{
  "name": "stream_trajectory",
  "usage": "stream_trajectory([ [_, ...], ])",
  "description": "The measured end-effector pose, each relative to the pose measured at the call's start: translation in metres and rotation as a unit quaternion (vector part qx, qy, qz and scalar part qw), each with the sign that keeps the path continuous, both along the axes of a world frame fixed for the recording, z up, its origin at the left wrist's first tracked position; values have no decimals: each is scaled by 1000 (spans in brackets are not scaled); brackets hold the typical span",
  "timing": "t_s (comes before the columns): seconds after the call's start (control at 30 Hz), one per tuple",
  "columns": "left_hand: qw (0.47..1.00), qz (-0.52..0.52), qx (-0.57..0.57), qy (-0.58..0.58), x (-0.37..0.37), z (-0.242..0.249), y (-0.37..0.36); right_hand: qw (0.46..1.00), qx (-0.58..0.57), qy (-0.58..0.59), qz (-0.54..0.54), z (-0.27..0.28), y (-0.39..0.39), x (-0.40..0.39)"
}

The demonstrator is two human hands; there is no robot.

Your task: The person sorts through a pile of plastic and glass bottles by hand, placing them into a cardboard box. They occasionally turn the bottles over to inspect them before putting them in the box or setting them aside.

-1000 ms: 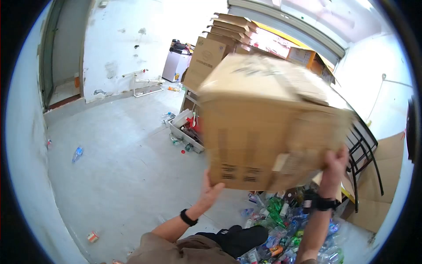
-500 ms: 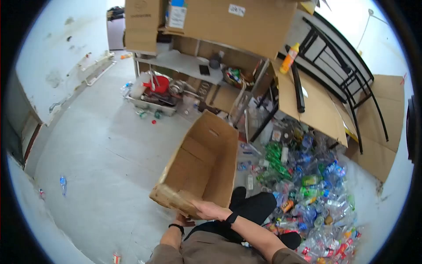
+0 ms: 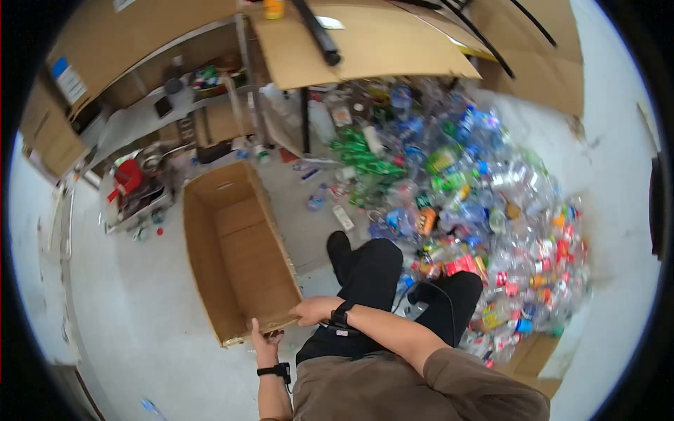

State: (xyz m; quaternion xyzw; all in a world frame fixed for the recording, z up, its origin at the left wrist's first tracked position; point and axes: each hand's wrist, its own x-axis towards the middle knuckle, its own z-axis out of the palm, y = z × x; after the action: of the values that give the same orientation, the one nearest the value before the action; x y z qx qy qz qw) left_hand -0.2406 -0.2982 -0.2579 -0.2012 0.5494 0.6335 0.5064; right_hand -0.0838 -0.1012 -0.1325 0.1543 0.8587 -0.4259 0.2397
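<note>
An open-topped cardboard box (image 3: 246, 263) sits low in front of me, its bare brown inside facing up. At the corner of its near edge, my right hand (image 3: 315, 309) is closed on the rim. My left hand (image 3: 265, 345) grips the middle of that near edge, with one digit up against the cardboard and the other fingers partly hidden below. Dark bands circle both wrists. To the right of the box and my legs (image 3: 375, 270) spreads a large heap of plastic bottles (image 3: 449, 182), clear, green and blue.
A cardboard-topped table (image 3: 379, 49) with a black bar (image 3: 316, 31) on it overhangs the heap. A metal shelf (image 3: 140, 116) stands at the back left, with a tray (image 3: 144, 214) of odds and ends before it. A small white carton (image 3: 343, 217) lies near my foot.
My view has swung to the right, showing more of the bottle heap. The box now appears further left and lower, less tilted. Both hands stay at its near edge.
</note>
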Motion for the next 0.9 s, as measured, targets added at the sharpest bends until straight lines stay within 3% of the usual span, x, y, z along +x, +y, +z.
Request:
stream_trajectory([
  [0.03,997,36,-3,66,-8,-70,0,1000,-16,9,-4,6,-2,6],
  [0.1,997,-26,-14,72,-27,-86,-1,1000,13,-1,18,-7,-6,16],
  [0.13,995,-51,-15,86,-22,-83,5,1000,16,-3,-2,-3,-7,30],
  [0.17,992,-76,-16,101,-16,-80,10,995,47,78,-37,9,-14,43],
  [0.23,989,-120,-22,85,-5,-24,0,972,90,194,-93,3,-30,66],
  [0.33,978,-145,0,152,-30,-55,-29,975,94,194,-56,47,-32,97],
  [0.37,972,-162,3,170,-36,-55,-31,930,146,320,-104,43,-40,105],
  [0.5,944,-250,-5,218,-61,-45,-22,896,118,407,-133,56,-53,134],
  [0.6,945,-278,-33,171,-90,-33,-13,927,81,342,-132,59,-59,151],
  [0.8,922,-348,-1,168,-118,-38,13,924,74,336,-168,64,-66,159],
  [0.9,946,-297,-17,127,-120,-49,12,904,69,377,-190,67,-66,167],
])
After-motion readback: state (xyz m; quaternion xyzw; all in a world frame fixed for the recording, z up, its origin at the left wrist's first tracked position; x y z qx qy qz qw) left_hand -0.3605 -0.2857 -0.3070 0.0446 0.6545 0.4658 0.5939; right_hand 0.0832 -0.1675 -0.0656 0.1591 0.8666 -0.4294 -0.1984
